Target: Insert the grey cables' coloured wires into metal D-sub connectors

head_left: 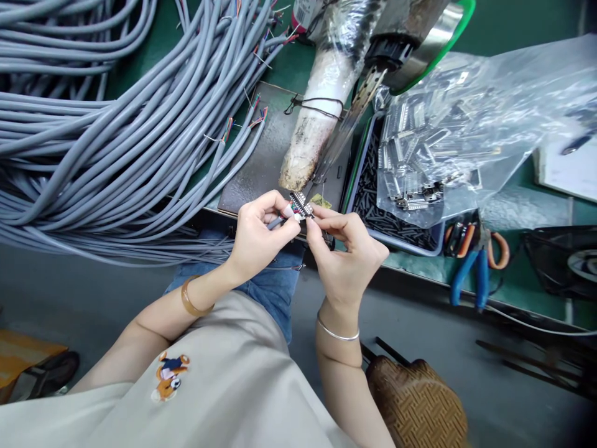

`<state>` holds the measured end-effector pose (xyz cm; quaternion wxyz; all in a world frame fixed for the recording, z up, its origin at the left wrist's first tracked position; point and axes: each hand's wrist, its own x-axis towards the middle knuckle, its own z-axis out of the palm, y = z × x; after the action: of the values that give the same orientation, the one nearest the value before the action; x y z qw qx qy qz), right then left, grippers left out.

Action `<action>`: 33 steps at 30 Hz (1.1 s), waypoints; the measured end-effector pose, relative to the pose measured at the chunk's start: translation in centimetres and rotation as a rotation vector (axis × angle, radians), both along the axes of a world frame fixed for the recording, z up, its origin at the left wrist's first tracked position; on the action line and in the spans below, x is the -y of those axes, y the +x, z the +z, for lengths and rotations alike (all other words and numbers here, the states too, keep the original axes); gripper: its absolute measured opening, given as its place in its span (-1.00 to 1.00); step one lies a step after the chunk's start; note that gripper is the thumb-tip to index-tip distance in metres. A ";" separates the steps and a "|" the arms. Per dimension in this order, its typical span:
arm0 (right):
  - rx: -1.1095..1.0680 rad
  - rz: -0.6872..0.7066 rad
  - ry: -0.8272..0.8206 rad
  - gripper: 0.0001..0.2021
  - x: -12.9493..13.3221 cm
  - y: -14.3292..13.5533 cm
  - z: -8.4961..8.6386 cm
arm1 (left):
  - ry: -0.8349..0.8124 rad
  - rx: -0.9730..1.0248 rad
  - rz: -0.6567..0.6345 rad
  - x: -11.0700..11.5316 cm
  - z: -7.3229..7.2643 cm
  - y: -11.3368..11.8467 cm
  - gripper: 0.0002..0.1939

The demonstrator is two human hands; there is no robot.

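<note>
Between my hands, at the front edge of a dark metal plate (pixel 265 149), is a small multi-pin connector (pixel 301 204) with coloured wires at it. My left hand (pixel 263 233) pinches the end of a grey cable (pixel 276 222), its thumb and finger close to the wires. From the other side my right hand (pixel 342 246) grips the connector's edge between thumb and fingers. Just behind the connector ends a white-wrapped tube (pixel 317 102), its tip brown and stained. Beside it a slim metal rod slants down toward the connector; its lower end is hard to make out.
Many grey cables (pixel 140 137) with stripped ends fill the left. At right are a blue tray (pixel 438 246) of small black sleeves, a clear plastic bag (pixel 494 112) of metal connector parts and blue-handled pliers (pixel 476 274). A brown woven stool (pixel 420 404) stands behind, below the table.
</note>
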<state>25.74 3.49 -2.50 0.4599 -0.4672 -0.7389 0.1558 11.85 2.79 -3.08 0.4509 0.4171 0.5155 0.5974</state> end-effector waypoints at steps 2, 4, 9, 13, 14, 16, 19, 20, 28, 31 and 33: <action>0.002 -0.005 0.012 -0.91 0.1 0.0 0.0 | -0.001 0.003 -0.007 0.1 0.0 0.0 -0.85; 0.000 -0.005 0.021 -0.91 0.2 0.0 0.0 | -0.002 0.010 -0.015 0.2 0.0 -0.1 -0.85; 0.014 0.008 0.015 -0.94 0.4 0.0 -0.2 | -0.009 0.042 -0.037 0.5 -0.3 -0.2 -0.85; -0.009 -0.017 0.009 -0.93 0.7 0.0 -0.3 | -0.015 0.038 -0.062 0.7 -0.4 -0.4 -0.87; -0.023 -0.023 0.006 -0.92 0.7 0.0 -0.4 | -0.013 0.029 -0.076 0.8 -0.5 -0.5 -0.87; -0.055 -0.045 -0.009 -0.92 0.9 0.2 -0.5 | -0.009 -0.009 -0.113 1.1 -0.5 -0.8 -0.89; -0.137 -0.112 -0.052 -0.92 1.1 0.6 -0.7 | -0.007 -0.130 -0.221 1.9 -0.6 -1.3 -0.91; -0.180 -0.139 -0.052 -0.91 1.2 0.7 -0.7 | -0.001 -0.191 -0.289 2.3 -0.6 -1.5 -0.93; -0.515 -0.215 0.178 -0.87 0.6 0.6 0.5 | -0.035 -0.867 -0.989 5.8 -1.9 -3.9 -0.73; -0.550 -0.184 0.423 -0.84 1.0 2.2 0.9 | -0.023 -0.923 -0.953 6.2 -1.8 -5.1 -0.71; -0.529 -0.237 0.517 -0.71 2.0 4.2 1.1 | 0.025 -0.870 -0.887 6.1 -1.1 -6.2 -0.72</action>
<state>29.97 1.52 -1.41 0.7521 -0.3616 -0.5505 0.0253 5.66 -3.28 -4.20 0.3999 0.8020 0.4227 0.1346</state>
